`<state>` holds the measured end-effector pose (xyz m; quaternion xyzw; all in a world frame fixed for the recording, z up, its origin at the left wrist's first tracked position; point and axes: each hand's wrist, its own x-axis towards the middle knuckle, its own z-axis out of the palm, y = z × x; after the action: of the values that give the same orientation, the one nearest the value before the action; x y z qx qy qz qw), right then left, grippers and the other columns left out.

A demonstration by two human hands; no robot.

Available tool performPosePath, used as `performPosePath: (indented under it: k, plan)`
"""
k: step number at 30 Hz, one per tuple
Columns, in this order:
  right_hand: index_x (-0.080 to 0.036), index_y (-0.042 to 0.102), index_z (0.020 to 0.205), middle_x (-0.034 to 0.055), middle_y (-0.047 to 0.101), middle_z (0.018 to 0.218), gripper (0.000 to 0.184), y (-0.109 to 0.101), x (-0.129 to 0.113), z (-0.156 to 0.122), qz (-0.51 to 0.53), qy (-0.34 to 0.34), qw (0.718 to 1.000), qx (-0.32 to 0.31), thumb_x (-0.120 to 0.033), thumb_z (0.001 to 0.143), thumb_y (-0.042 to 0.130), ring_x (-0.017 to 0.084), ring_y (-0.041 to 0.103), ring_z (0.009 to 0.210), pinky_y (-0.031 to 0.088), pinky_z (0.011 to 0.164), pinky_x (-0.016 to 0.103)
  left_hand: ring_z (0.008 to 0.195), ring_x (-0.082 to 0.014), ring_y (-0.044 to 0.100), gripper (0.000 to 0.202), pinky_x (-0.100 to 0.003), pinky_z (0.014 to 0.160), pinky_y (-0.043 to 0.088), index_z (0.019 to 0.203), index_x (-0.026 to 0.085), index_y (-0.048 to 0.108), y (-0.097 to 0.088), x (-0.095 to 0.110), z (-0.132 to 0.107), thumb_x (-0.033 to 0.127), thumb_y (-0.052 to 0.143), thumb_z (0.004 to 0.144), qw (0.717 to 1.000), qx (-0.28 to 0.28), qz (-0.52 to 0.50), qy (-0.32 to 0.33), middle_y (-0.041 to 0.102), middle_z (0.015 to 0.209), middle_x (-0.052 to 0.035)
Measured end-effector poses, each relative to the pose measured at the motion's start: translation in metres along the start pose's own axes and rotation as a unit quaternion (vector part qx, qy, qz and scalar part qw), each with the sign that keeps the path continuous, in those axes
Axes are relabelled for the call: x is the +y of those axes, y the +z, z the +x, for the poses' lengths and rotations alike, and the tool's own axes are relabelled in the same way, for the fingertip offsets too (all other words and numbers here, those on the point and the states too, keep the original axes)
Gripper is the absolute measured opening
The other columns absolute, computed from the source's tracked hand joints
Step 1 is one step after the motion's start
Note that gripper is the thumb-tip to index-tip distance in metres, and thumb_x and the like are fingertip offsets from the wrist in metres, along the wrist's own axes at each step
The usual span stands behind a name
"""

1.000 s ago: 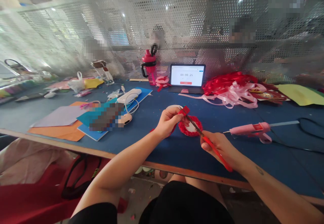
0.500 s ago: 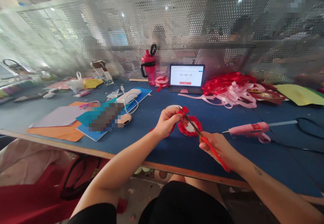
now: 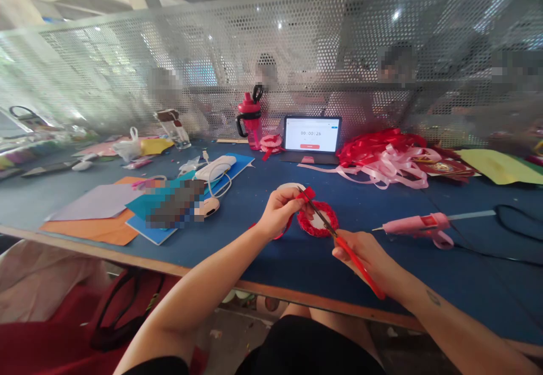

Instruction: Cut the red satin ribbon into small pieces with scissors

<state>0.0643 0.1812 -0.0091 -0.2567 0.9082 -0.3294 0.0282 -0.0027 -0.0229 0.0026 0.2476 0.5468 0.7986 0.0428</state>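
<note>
Between the fingers of my left hand [image 3: 280, 211] is pinched a red ribbon [image 3: 308, 194], its end sticking up past the fingertips. My right hand [image 3: 365, 255] is closed round the red handles of a pair of scissors [image 3: 353, 257]. The dark blades point up and left, with their tips at the ribbon; I cannot tell whether they are parted. Beneath the blades on the table lies a ring of red ruffles [image 3: 302, 223] around a white centre. Part of it is covered by the scissors and my left hand. More red ribbon loops below my left hand.
A pink glue gun [image 3: 418, 225] lies on the right of the blue table [image 3: 237, 250], its black cord trailing. Red and pink ribbons [image 3: 388, 157] are heaped behind. A tablet [image 3: 311, 134] and a pink bottle [image 3: 250, 120] stand at the back. Coloured papers [image 3: 91, 202] lie left.
The view has tilted up slightly, so everything sits a little lower. Hands, ribbon and scissors keep nearly the same positions. The tablet's timer has gone from 25 to 26.
</note>
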Motion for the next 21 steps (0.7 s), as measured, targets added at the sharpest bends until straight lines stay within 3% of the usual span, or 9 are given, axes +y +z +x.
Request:
performPosePath:
  k: [7, 21]
  plan:
    - [-0.021, 0.033, 0.065, -0.0026, 0.041, 0.054, 0.056, 0.0008, 0.0, 0.0009, -0.018, 0.007, 1.0, -0.005, -0.07, 0.09, 0.018, 0.011, 0.031, 0.049, 0.021, 0.049, 0.024, 0.052, -0.0148, 0.063, 0.025, -0.026, 0.054, 0.052, 0.06, 0.012, 0.063, 0.0003, 0.0011, -0.0008, 0.033, 0.07, 0.072, 1.0, -0.01, -0.018, -0.007, 0.066, 0.059, -0.0057]
    - [-0.02, 0.033, 0.061, -0.0049, 0.035, 0.05, 0.049, 0.004, 0.0043, 0.003, 0.013, 0.029, 0.999, 0.017, -0.06, 0.088, 0.04, 0.009, 0.028, 0.046, 0.02, 0.046, 0.022, 0.052, -0.0145, 0.063, 0.024, -0.026, 0.056, 0.053, 0.058, 0.012, 0.061, -0.0012, -0.0021, 0.001, 0.03, 0.072, 0.069, 1.0, 0.003, -0.021, -0.012, 0.066, 0.058, -0.0045]
